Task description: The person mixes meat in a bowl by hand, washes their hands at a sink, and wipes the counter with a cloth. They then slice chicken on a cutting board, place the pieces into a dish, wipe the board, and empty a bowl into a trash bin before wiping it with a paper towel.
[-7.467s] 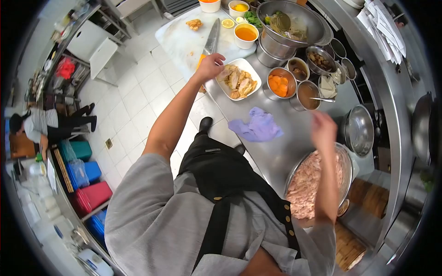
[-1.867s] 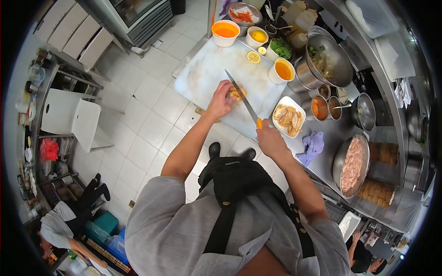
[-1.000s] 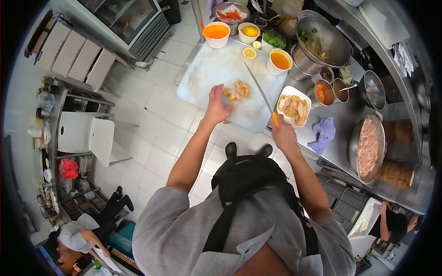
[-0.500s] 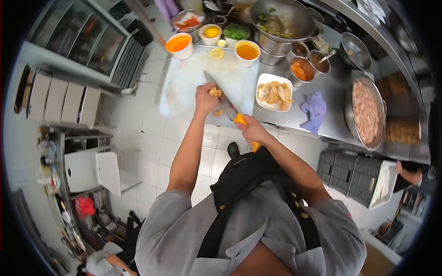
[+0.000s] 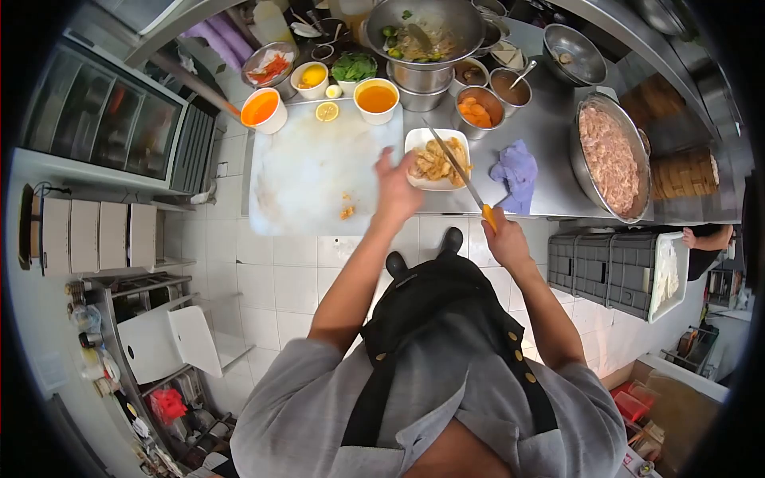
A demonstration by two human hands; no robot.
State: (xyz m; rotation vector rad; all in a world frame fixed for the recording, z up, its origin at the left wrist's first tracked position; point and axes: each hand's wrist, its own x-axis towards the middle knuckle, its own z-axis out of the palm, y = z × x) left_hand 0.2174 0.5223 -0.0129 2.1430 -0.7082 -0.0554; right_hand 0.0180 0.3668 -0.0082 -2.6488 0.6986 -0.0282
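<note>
My right hand (image 5: 508,240) is closed round the yellow handle of a kitchen knife (image 5: 466,179), whose blade slants over a square white dish (image 5: 413,142). Cooked chicken pieces (image 5: 437,162), yellowish brown, fill that dish. At its left rim is my left hand (image 5: 397,190), slightly blurred, fingers apart and nothing visible in it. A few small scraps (image 5: 347,212) lie near the front of the white cutting board (image 5: 295,175). Half a lemon (image 5: 327,111) sits by the board's back edge.
Tubs of orange liquid (image 5: 263,110) and amber liquid (image 5: 376,99) line the board's back. A large steel bowl (image 5: 426,32) stands behind. A purple cloth (image 5: 516,175) and a basin of raw minced meat (image 5: 612,159) lie right. Another person's hand (image 5: 701,239) is by grey crates (image 5: 594,271).
Both hands and the knife have moved right, from the cutting board to the white dish. The chicken piece in my left hand is no longer there, and its fingers have spread.
</note>
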